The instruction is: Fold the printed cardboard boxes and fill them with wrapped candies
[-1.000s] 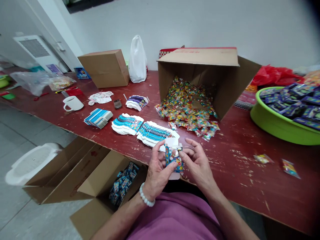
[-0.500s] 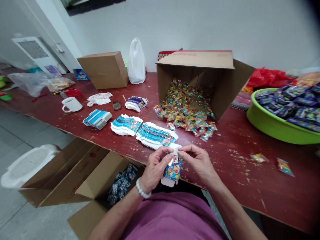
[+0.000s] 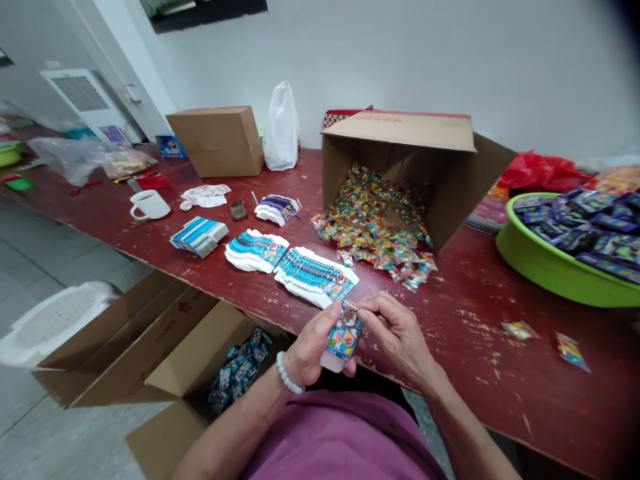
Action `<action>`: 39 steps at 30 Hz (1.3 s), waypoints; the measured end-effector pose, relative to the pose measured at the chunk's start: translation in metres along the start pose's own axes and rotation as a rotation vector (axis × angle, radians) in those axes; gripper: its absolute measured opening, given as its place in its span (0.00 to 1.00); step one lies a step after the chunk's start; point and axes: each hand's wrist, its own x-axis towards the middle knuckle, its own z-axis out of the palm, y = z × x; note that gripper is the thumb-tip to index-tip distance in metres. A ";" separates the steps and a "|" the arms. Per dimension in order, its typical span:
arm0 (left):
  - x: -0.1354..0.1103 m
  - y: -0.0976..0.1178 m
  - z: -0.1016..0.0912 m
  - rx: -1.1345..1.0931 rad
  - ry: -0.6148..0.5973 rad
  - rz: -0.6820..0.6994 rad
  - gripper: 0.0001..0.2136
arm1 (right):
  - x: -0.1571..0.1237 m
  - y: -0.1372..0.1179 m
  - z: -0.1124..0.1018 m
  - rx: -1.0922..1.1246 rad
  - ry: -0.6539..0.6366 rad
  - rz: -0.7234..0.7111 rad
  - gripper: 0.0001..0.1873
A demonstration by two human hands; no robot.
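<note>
My left hand [image 3: 316, 340], with a beaded bracelet at the wrist, is closed around a small blue printed carton [image 3: 343, 339]. A white flap shows at the carton's lower end. At its upper end, the fingers of my right hand [image 3: 395, 328] pinch the top edge, where the flap is seen nearly edge-on. Just beyond my hands, a fanned row of flat blue cartons [image 3: 315, 272] lies on the table, with a second row [image 3: 256, 251] to its left. A large cardboard box [image 3: 400, 133] lies on its side behind them, and small wrapped candies [image 3: 375, 213] spill out of it.
Two candy packets [image 3: 571, 351] lie on the red table [image 3: 450, 373] at right, near a green basin [image 3: 560, 270] of purple packs. A white mug [image 3: 151, 205], a closed carton box [image 3: 220, 143] and a white bag [image 3: 281, 127] stand at left. Below, an open box [image 3: 187, 357] holds filled-looking blue cartons.
The white flap at the carton's top has folded down from standing up. My left hand now wraps further around the carton. The view has shifted slightly.
</note>
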 end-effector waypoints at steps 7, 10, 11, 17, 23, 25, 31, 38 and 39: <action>0.002 0.002 0.004 0.117 -0.019 0.097 0.27 | 0.007 -0.006 -0.003 0.208 -0.028 0.246 0.11; 0.002 0.001 0.003 0.196 -0.028 0.161 0.28 | 0.012 -0.008 -0.004 0.209 0.013 0.256 0.12; 0.003 0.001 0.003 0.210 -0.022 0.182 0.28 | 0.014 -0.009 -0.004 0.222 0.031 0.265 0.13; 0.006 0.001 -0.003 0.217 -0.037 0.218 0.30 | 0.014 -0.009 0.003 0.262 0.075 0.255 0.11; 0.005 0.001 -0.007 0.224 -0.044 0.209 0.30 | 0.011 -0.004 0.004 0.215 0.066 0.215 0.11; 0.005 0.001 -0.007 0.212 -0.022 0.219 0.30 | 0.010 -0.005 0.004 0.198 0.051 0.204 0.10; 0.006 0.004 -0.006 0.210 -0.061 0.170 0.32 | 0.011 -0.006 0.001 0.115 0.002 0.138 0.09; 0.007 0.006 -0.005 0.214 -0.100 0.173 0.32 | 0.016 -0.004 0.000 0.241 0.046 0.253 0.13; 0.006 0.005 -0.004 0.222 -0.096 0.173 0.32 | 0.015 -0.005 0.001 0.235 0.057 0.250 0.13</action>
